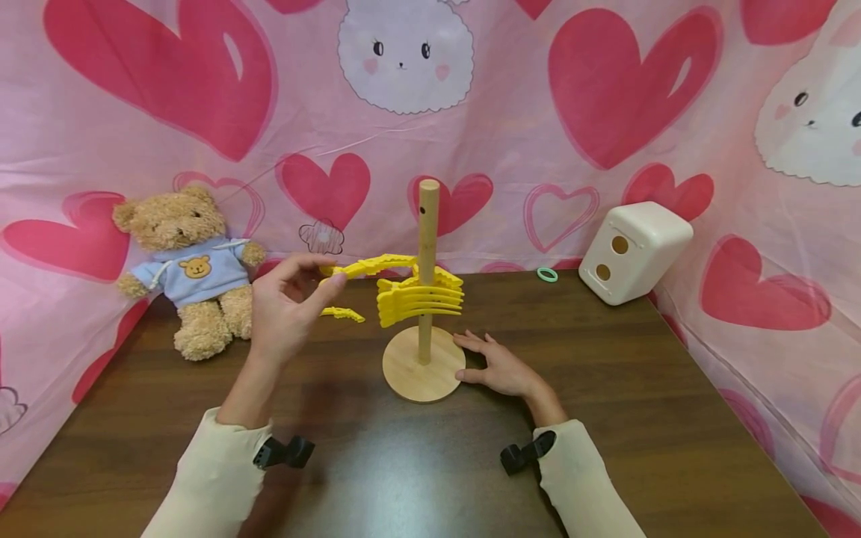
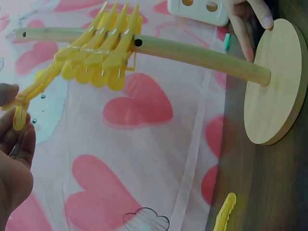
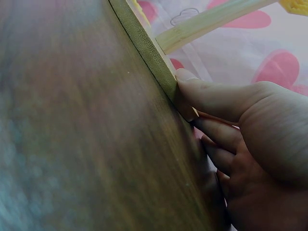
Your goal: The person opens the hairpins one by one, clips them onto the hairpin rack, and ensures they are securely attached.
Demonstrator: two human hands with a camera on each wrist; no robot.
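Note:
Between thumb and fingers, my left hand (image 1: 285, 302) pinches one end of a yellow alligator hair clip (image 1: 370, 265). That clip's far end reaches the wooden post (image 1: 427, 224) and overlaps it in the head view. Several more yellow hair clips (image 1: 420, 300) sit in a stack around the post, their long jaws side by side. My right hand (image 1: 501, 366) lies at the right edge of the round wooden base (image 1: 410, 377). In the right wrist view its thumb (image 3: 207, 94) touches the rim, with the other fingers low beside it.
Another yellow hair clip (image 1: 344, 314) lies on the dark table (image 1: 323, 486), left of the stand. A teddy bear (image 1: 195, 269) in a blue hoodie leans at the back left. At the back right are a white box (image 1: 632, 250) with two round holes and a small green ring (image 1: 547, 275).

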